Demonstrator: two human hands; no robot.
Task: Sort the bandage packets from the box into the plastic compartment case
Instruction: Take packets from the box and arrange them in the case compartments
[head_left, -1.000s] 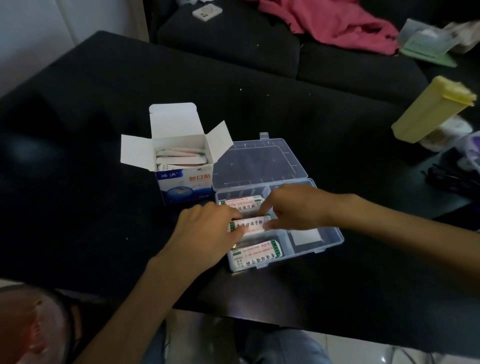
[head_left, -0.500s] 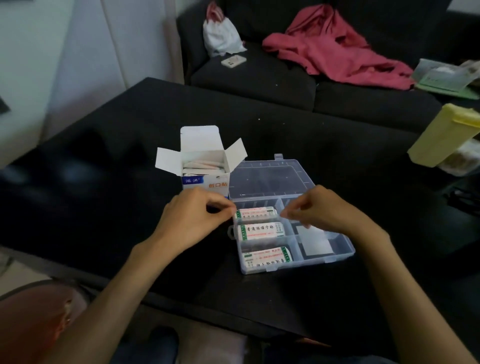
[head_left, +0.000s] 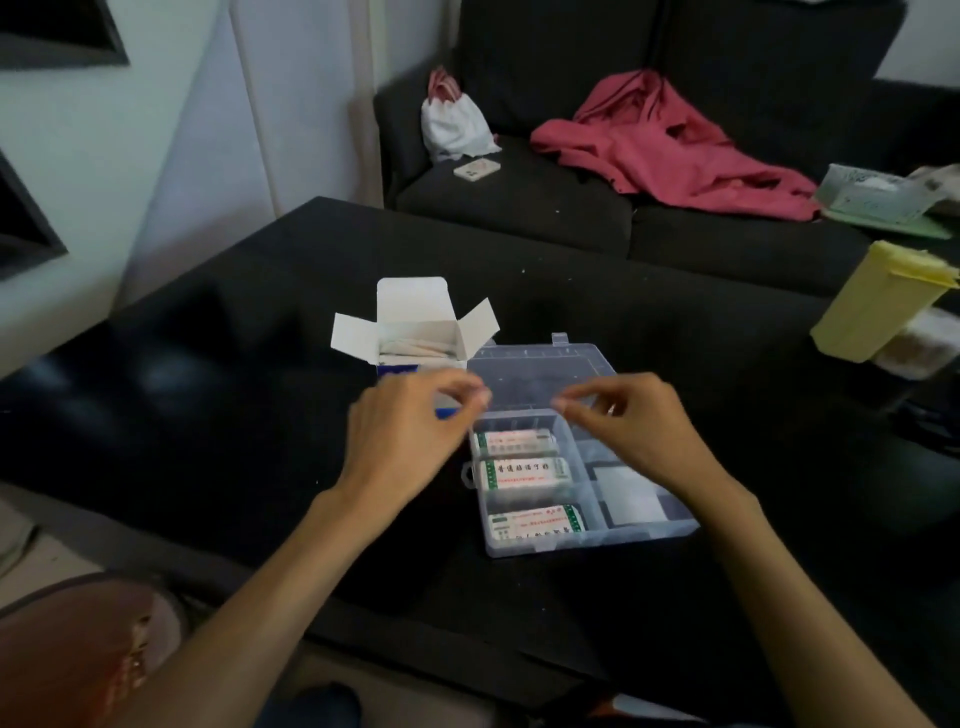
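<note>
Dim room, black tabletop (head_left: 218, 415) filling the middle of the frame. Just left of centre, the white box (head_left: 415, 332), flaps folded wide so the bandage packets (head_left: 415, 347) inside stay reachable from above; a few pale ones visible lying flat in its mouth. Directly right of the box and touching or nearly touching it, the plastic compartment case (head_left: 670, 530), clear lid thrown back flat toward the upper part of the frame, probably to keep every compartment open to the hands. Three narrow slots down the case's left side, each already filled with a stack of printed packets (head_left: 519, 473) lying lengthwise; larger compartments at the right of the case holding only a pale square or two, hard to make out.

Left hand (head_left: 400, 441) raised above the near edge of the box, right hand (head_left: 623, 431) raised above the hinge line of the case. Both blurred; fingers loosely curled, thumb and forefinger tips close together on each, nothing visible between them. Each grip therefore read as empty and relaxed rather than clamped, with some doubt owing to blur.

Remaining packets just up and left of the left hand, very near its fingertips; farther from the right hand. Filled slots directly below and between both hands. Likely step: fetching more from the box.
</note>
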